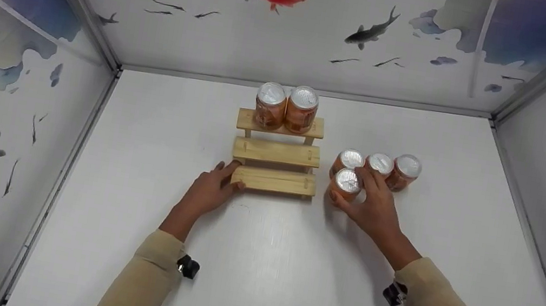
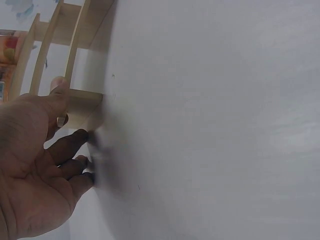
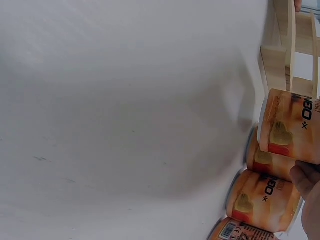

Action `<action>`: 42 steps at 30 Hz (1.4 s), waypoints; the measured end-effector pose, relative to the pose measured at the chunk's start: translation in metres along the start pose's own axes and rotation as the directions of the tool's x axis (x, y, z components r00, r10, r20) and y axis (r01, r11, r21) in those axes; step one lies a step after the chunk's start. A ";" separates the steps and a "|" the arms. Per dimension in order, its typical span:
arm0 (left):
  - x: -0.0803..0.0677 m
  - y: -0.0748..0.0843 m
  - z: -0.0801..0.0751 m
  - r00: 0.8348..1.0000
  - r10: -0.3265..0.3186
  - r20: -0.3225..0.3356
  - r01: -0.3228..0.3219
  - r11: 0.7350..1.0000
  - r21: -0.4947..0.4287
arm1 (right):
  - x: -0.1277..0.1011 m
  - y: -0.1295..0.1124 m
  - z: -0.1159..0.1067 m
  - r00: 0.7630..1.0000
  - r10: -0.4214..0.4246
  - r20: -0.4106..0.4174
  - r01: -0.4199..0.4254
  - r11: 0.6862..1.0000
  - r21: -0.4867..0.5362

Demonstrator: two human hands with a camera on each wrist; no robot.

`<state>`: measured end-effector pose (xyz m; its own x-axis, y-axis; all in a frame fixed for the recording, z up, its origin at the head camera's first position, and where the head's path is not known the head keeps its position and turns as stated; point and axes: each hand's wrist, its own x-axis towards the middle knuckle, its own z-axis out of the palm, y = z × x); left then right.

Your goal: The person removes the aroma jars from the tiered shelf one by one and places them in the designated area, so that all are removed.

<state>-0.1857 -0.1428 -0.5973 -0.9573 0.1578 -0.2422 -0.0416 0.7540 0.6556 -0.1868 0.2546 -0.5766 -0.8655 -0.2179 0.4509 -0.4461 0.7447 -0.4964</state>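
Can (image 1: 346, 185) in the right hand (image 1: 375, 206) is just right of the head view's middle, lid up, gripped between thumb and fingers; whether its base touches the table (image 1: 261, 260) I cannot tell. Three other cans (image 1: 405, 175) stand upright in a row just above it and to its right in the frame. In the right wrist view this group fills the lower right, orange labels showing, the held one overlapping its neighbour. At the middle of the head view is a wooden rack (image 1: 277, 152) of three steps, with two cans (image 1: 270, 109) side by side on the top one. The left hand (image 1: 211, 187) pinches the left end of the bottom step, the remaining fingers bent. Tan sleeves (image 1: 145, 269) enter from the bottom edge; walls (image 1: 293, 58) painted with fish border the frame's top, left and right
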 end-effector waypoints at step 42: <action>-0.002 0.001 0.000 1.000 -0.027 0.009 0.027 1.000 -0.010 | -0.007 0.011 0.000 0.996 0.036 0.087 -0.036 0.999 -0.005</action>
<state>-0.1840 -0.1426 -0.5961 -0.9532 0.1428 -0.2664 -0.0708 0.7514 0.6560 -0.1853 0.2640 -0.5850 -0.8976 -0.2449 0.3664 -0.4136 0.7554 -0.5083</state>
